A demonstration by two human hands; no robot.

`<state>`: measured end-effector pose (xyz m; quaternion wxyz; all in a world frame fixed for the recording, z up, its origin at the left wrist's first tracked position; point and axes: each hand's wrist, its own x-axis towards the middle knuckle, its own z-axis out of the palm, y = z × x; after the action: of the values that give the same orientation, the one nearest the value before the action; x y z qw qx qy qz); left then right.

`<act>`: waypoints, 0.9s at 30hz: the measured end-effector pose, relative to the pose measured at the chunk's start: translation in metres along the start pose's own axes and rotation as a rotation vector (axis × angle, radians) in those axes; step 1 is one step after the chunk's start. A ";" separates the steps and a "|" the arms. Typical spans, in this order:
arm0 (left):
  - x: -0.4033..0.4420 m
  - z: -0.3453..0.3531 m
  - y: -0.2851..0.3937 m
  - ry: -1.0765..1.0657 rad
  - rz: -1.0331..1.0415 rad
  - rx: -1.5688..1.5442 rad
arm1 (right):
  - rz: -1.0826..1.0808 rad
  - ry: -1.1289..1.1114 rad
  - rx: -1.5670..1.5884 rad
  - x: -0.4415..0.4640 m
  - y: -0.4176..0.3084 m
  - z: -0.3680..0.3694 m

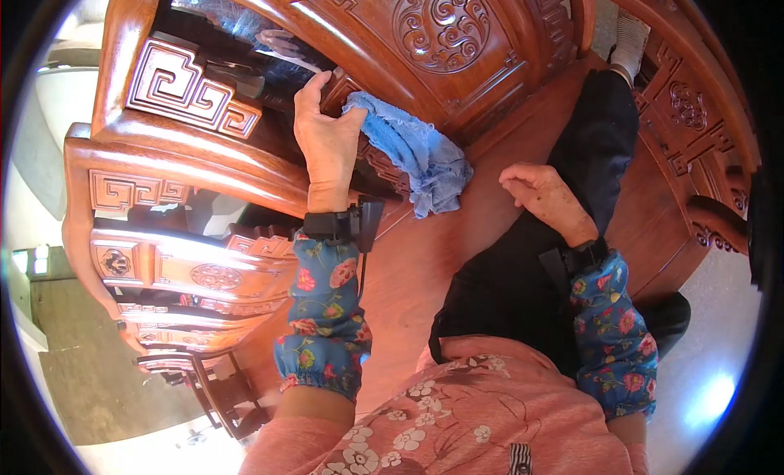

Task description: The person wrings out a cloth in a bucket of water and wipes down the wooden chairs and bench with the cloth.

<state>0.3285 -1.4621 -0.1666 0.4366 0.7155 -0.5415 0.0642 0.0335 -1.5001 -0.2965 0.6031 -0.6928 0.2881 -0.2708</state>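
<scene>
My left hand [328,144] is raised at the carved wooden backrest [490,83], gripping one end of a blue cloth [420,153]. The cloth hangs crumpled from the thumb side, its lower end close to the seat. Part of the grip is hidden behind the hand. The index finger points up in front of a dark, glossy panel [282,46]. Above my black-trousered leg [523,267], my right hand [551,201] has its fingers curled together, with nothing visible in them. I cannot tell whether it touches the leg.
The reddish wooden seat [392,267] lies beneath me. A carved armrest side [686,108] stands at upper right, near my foot [630,42]. More carved wooden furniture [188,271] lines the left, with a small dark wooden stand [224,393] below it.
</scene>
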 end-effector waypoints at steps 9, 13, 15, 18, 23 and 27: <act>0.006 0.005 0.005 0.064 0.006 0.103 | -0.010 0.009 0.010 -0.003 0.000 -0.002; 0.010 0.003 0.002 0.094 0.047 0.088 | -0.030 0.018 0.029 -0.003 0.002 -0.001; 0.007 0.002 -0.004 0.104 0.065 0.062 | 0.016 0.002 0.018 -0.003 0.001 -0.002; -0.001 0.001 -0.013 0.087 0.093 0.085 | 0.046 -0.051 0.036 -0.004 -0.002 -0.004; -0.029 -0.017 -0.010 0.160 0.058 -0.248 | 0.110 -0.129 0.155 0.005 -0.011 -0.007; -0.045 -0.036 -0.003 0.061 -0.058 -0.470 | 0.060 -0.167 0.162 0.015 -0.045 -0.003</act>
<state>0.3266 -1.4044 -0.1716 0.6089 0.6073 -0.5074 -0.0545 0.0448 -1.5078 -0.2511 0.6867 -0.6532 0.2346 -0.2162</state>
